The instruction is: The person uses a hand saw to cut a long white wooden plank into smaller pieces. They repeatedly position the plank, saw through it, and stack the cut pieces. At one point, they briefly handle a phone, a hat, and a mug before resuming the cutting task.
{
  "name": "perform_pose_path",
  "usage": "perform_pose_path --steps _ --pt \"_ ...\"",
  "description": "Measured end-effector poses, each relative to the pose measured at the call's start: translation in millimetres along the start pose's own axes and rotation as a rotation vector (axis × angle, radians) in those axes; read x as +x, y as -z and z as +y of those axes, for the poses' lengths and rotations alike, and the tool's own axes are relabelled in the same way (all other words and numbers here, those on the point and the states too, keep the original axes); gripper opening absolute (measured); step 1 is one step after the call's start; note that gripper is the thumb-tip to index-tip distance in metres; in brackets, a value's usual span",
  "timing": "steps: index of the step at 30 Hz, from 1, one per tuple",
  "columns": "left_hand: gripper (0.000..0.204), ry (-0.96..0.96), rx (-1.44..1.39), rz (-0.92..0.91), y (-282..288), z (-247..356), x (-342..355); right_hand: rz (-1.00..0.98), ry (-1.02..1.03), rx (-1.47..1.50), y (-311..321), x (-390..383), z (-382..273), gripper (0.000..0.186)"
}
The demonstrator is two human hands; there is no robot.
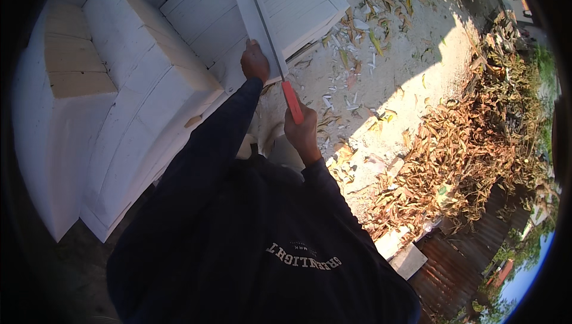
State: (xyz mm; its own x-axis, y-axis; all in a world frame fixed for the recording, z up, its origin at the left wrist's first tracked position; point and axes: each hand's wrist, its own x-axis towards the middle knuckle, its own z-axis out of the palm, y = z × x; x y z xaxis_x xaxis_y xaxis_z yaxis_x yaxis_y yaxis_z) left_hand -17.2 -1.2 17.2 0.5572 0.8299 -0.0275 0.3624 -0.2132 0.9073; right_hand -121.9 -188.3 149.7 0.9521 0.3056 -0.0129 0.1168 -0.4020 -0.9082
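Observation:
My right hand (303,130) is wrapped round the red handle (292,102) of a long, narrow blade (265,23). From the handle the blade runs up and away to a thin tip; whether its edge has teeth is too fine to see. It lies along a white, flat strip (244,3) resting over a large white block (208,11). My left hand (255,63) is closed on the strip's left edge near its close end, just left of the blade. Its fingertips are partly hidden.
More big white blocks (149,79) with cracked or jointed surfaces stand at the left. White scraps (351,100) and leaves are scattered over the sandy ground. A heap of dry brown leaves (453,157) lies at the right, near rusty corrugated sheeting (465,246).

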Motion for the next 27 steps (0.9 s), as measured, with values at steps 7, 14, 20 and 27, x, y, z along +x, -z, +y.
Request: perform_pose_path --steps 7,14,20,27 --pt "0.051 -0.025 0.016 0.007 7 11 2 -0.003 0.059 0.018 4 4 7 0.025" --pt "0.049 0.004 0.047 0.026 10 6 -3 -0.052 0.024 0.019 18 -21 10 0.052" --pt "0.050 0.018 0.040 0.000 8 7 -6 -0.082 0.036 -0.037 8 10 3 0.044" --pt "0.050 -0.013 0.038 -0.001 12 8 -4 0.004 0.007 -0.027 11 -31 10 0.030"
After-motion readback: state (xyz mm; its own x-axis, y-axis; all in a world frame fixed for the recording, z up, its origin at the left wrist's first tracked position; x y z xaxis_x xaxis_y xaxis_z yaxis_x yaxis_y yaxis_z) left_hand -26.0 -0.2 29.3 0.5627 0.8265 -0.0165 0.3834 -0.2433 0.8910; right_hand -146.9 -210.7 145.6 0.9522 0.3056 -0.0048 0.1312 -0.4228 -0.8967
